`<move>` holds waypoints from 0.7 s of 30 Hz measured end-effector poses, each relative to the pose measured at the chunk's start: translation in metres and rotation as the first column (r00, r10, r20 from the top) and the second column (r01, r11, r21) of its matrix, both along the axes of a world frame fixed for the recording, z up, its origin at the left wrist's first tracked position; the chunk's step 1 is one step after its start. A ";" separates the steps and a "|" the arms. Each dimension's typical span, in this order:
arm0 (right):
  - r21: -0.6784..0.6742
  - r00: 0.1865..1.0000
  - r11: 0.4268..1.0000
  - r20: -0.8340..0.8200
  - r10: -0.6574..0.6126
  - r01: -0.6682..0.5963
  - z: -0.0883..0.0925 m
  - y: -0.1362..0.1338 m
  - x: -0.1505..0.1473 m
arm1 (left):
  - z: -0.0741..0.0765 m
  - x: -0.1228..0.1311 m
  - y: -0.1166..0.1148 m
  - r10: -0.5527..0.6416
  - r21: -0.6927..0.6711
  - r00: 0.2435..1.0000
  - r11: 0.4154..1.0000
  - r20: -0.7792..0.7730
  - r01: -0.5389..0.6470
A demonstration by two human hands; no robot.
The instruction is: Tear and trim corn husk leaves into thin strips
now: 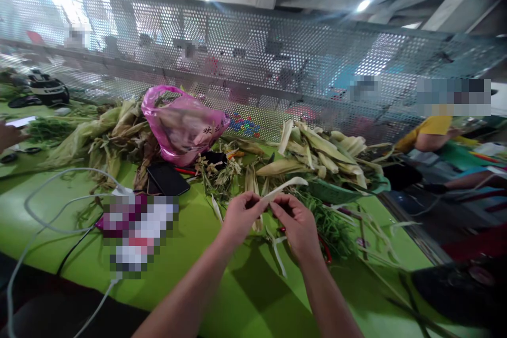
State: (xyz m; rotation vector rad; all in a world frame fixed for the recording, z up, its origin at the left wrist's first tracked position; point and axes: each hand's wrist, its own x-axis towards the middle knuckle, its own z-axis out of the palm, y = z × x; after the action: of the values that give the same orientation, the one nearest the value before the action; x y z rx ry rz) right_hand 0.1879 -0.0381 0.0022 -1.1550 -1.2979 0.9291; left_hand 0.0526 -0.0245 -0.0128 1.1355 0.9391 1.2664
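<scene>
Above the green table (214, 296), my left hand (243, 216) and my right hand (295, 222) meet close together with fingers closed. Both pinch a pale strip of corn husk (293, 184), whose free end curves up to the right. Just behind my hands, dry corn husks (330, 150) are heaped in a green basket (382, 186). Green leafy sprigs (336, 229) lie beside my right hand, and a thin loose strip (279, 259) hangs or lies below it. The exact fingertip grip is partly hidden by the fingers.
A pink plastic bag (170, 116) stands beside more husks (114, 132). A black phone (168, 178) and white cables (59, 198) lie to the left. Behind runs a perforated metal partition (245, 47). Another person's hand (8, 136) is far left; a yellow sleeve (433, 125) shows right.
</scene>
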 end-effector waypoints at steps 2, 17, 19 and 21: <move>0.005 0.999 1.000 -0.042 -0.023 0.024 0.000 -0.001 -0.004 | 0.001 0.002 -0.001 0.013 -0.049 0.995 0.999 0.100 -0.008; -0.008 1.000 1.000 -0.012 -0.015 0.015 -0.008 0.003 -0.004 | 0.003 0.004 -0.001 0.044 -0.091 0.963 0.996 0.267 -0.020; 0.003 0.995 0.997 0.064 -0.075 0.075 -0.005 0.006 0.006 | 0.005 -0.001 0.000 0.055 -0.109 0.960 0.994 0.276 -0.025; -0.004 0.976 0.992 0.178 -0.124 0.126 -0.004 0.006 0.024 | 0.007 -0.006 0.000 0.071 -0.134 0.955 0.990 0.289 -0.033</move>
State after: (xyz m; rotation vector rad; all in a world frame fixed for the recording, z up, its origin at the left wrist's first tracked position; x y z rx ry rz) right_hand 0.2117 -0.0322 -0.0023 -1.3405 -1.3446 0.7587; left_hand 0.0462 -0.0242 -0.0062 0.8001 0.8169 1.3544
